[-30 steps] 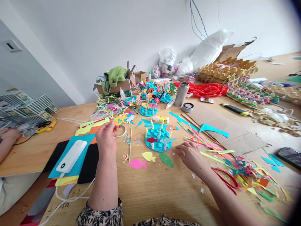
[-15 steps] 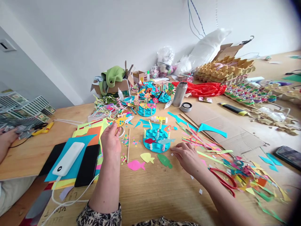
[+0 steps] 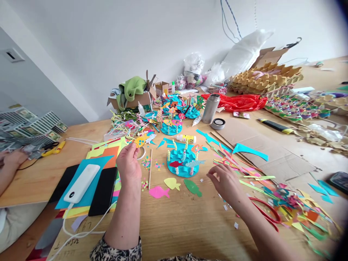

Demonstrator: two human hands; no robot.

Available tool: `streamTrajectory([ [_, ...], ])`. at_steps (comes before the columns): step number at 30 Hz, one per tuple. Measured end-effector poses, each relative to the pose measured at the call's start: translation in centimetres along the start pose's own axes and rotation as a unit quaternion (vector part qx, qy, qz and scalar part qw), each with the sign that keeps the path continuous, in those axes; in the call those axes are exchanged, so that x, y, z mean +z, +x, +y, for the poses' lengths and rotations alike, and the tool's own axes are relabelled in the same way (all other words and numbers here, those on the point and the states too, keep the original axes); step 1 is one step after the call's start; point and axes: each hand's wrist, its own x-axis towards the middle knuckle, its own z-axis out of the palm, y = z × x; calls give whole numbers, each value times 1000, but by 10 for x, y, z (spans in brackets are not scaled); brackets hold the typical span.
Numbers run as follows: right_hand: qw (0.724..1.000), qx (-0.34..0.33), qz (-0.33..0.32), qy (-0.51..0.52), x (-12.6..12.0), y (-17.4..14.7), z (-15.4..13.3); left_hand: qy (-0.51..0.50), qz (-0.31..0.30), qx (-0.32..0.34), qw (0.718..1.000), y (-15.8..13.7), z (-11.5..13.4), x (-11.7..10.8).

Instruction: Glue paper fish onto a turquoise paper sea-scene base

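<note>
One yellow paper fish (image 3: 140,141) pinched in the left hand (image 3: 128,162), left of the blue stand (image 3: 177,156); squeezing hard could crease it. Right hand (image 3: 224,178) half-curled, cannot tell if holding anything; careless sweep might scatter white scraps (image 3: 236,225).

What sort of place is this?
Probably a small paper-craft workshop: a pink paper fish, a turquoise base with twisted posts, and loose paper scraps lie on the table.
</note>
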Motion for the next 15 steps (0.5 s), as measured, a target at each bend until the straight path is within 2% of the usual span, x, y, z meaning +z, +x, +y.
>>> streamTrajectory([
  [3, 996, 3, 76, 42, -30, 13, -14, 35, -38, 17, 999, -11, -2, 4],
  [6, 990, 2, 77, 119, -65, 34, -44, 60, -109, 35, 992, -29, -5, 10],
  [8, 981, 5, 24, 194, -80, 50, -67, 76, -154, 47, 984, -41, -6, 15],
  [10, 956, 12, -36, 292, -83, 66, -87, 93, -193, 63, 975, -52, -7, 18],
  [12, 919, 18, -113, 378, -76, 80, -102, 103, -221, 75, 967, -58, -7, 20],
  [15, 872, 36, -210, 441, -58, 93, -113, 114, -243, 85, 960, -60, -9, 21],
])
